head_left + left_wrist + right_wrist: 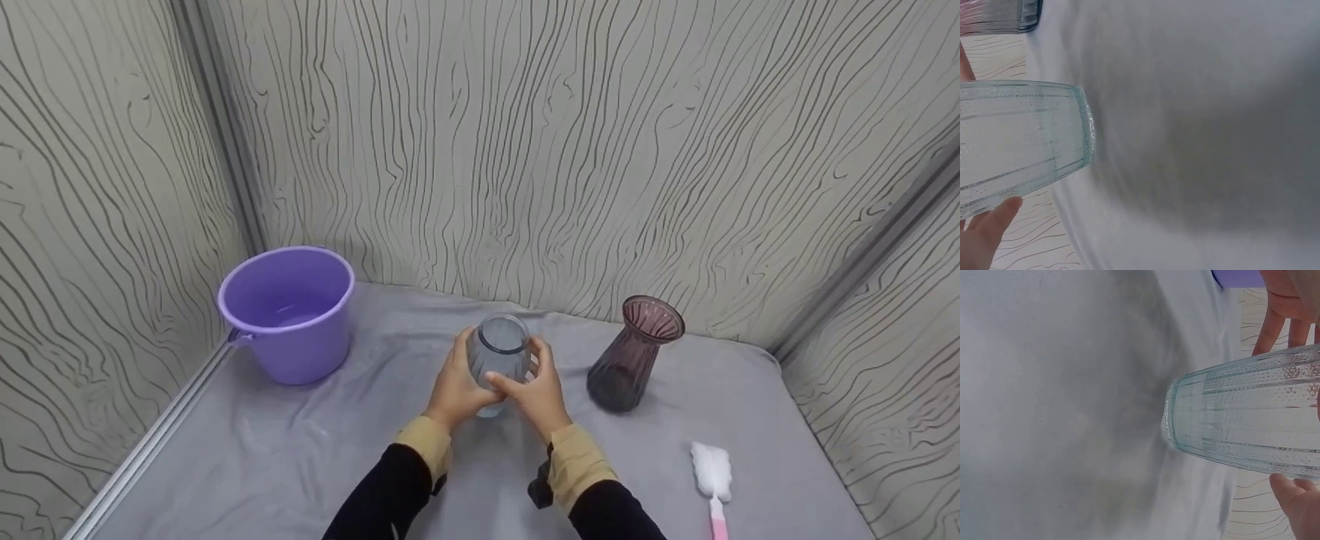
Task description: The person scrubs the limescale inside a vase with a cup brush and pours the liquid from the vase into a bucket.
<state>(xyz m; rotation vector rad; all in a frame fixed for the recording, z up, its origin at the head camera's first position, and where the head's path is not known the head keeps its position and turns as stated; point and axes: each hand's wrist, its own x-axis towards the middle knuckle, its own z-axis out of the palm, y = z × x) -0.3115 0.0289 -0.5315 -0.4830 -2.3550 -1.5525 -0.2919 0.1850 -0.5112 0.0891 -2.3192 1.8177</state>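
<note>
Bluish clear glass, ribbed down the sides: that's the vase [501, 364] sitting right between both hands, mouth up. Left hand [456, 386] is wrapped round its left side, and the right hand [537, 391] grips the other side with its thumb across the front. So yeah, both are holding on, neither is free. My guess is that two hands are used because it's smooth and wide, and splitting the grip stops it tipping. Fingers stay below the rim, which leaves the opening uncovered. Wrist views show the base right by the grey cloth [322, 465], but I honestly can't tell if it's touching. Same with the beads on the glass: could be water, could be texture.

Other stuff: purple bucket [311, 349] well off to the left of the left hand and farther out, mouth up. Plum-tinted vase [628, 360] stands upright near the right hand, on its outer side, so it's probably the first thing a swing that way would bump. White fluffy brush [711, 469] lies farther right and closer to the person, with the right forearm between it and the held vase.
</note>
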